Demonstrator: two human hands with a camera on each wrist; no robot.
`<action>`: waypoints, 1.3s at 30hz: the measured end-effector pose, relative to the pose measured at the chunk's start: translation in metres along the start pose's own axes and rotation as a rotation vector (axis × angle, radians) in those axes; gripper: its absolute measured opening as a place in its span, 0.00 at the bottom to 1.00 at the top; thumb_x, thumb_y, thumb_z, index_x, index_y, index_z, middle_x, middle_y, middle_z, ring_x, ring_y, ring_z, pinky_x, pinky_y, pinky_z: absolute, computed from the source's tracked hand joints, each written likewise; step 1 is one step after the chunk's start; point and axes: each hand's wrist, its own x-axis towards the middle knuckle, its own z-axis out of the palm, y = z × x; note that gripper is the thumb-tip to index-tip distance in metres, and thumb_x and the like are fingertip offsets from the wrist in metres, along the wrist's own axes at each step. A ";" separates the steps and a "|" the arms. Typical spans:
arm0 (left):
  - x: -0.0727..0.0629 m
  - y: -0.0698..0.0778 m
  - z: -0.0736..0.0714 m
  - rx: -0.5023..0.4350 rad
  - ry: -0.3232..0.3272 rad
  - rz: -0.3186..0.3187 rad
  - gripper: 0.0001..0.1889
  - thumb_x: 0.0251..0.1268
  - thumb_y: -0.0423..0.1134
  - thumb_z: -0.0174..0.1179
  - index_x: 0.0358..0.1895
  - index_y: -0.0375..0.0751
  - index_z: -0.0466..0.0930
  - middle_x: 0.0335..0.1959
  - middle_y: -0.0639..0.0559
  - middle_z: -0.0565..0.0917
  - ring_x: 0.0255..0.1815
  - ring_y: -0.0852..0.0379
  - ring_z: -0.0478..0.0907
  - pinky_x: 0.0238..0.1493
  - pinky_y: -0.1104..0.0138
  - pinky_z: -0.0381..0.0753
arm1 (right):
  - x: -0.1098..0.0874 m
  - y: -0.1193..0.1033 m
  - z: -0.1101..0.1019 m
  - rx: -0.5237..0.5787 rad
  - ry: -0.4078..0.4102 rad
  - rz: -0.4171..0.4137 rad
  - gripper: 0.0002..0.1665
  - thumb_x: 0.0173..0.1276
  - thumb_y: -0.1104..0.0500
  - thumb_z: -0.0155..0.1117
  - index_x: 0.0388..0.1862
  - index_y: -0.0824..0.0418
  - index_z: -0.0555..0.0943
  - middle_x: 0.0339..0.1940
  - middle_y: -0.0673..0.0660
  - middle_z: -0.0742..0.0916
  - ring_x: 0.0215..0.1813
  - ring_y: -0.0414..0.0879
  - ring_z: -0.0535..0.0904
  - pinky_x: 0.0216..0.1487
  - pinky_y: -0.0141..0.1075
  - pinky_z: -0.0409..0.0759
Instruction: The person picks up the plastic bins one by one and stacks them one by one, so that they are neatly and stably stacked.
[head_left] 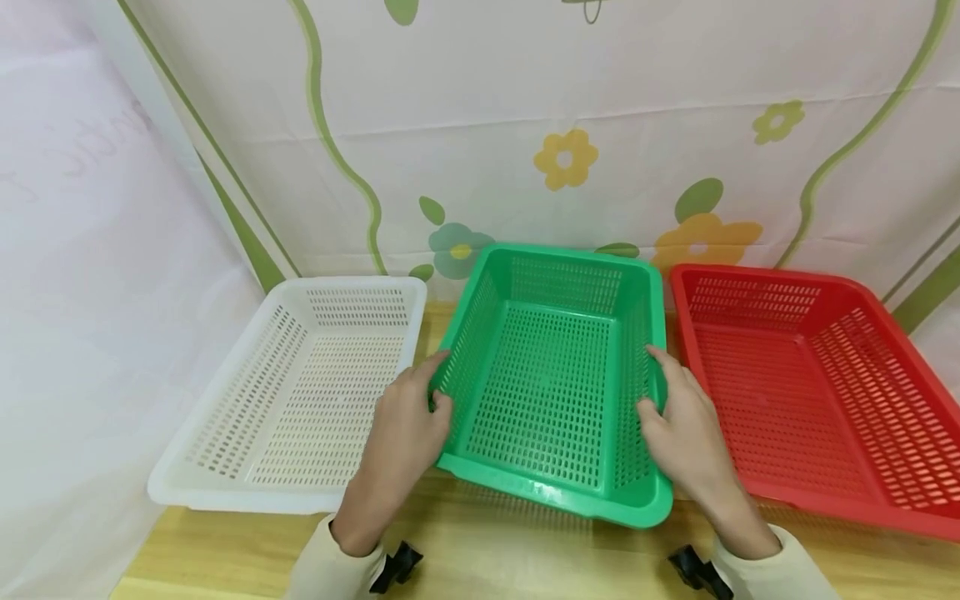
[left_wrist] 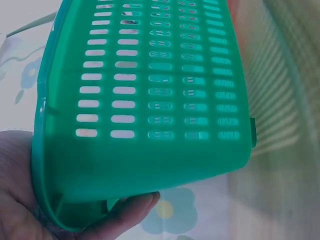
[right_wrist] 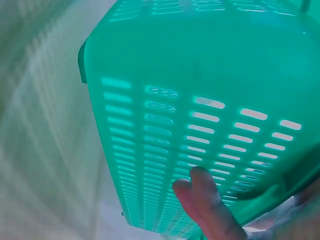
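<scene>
One white, slotted plastic basket [head_left: 330, 392] is sitting left of the green, slotted plastic basket [head_left: 547, 379]. The left hand [head_left: 408, 425] is gripping the green basket's left rim, fingers curling round it. That basket is tilting, apparently just above the pale wooden table [head_left: 540, 562], and probably handling light, stiff and slightly slick, its opposite side rims offering balanced hold. The right hand [head_left: 686, 429] is gripping its right rim likewise. Right of the green basket, a red, slotted plastic basket [head_left: 795, 408] is sitting.

The head view's right edge is cropping the red basket [head_left: 787, 408], its near edge both sleeves [head_left: 333, 571]. The green basket [head_left: 543, 383] is hiding some fingers of the left hand [head_left: 405, 425] and right hand [head_left: 688, 429]; wrist views are blurring the table [left_wrist: 287, 100].
</scene>
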 end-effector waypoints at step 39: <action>0.002 -0.005 -0.086 -0.239 -0.184 -0.233 0.28 0.78 0.36 0.51 0.77 0.61 0.71 0.65 0.38 0.79 0.44 0.52 0.89 0.25 0.63 0.86 | 0.012 -0.047 -0.026 0.269 -0.083 -0.047 0.35 0.80 0.64 0.51 0.84 0.55 0.62 0.72 0.68 0.78 0.59 0.62 0.86 0.39 0.41 0.90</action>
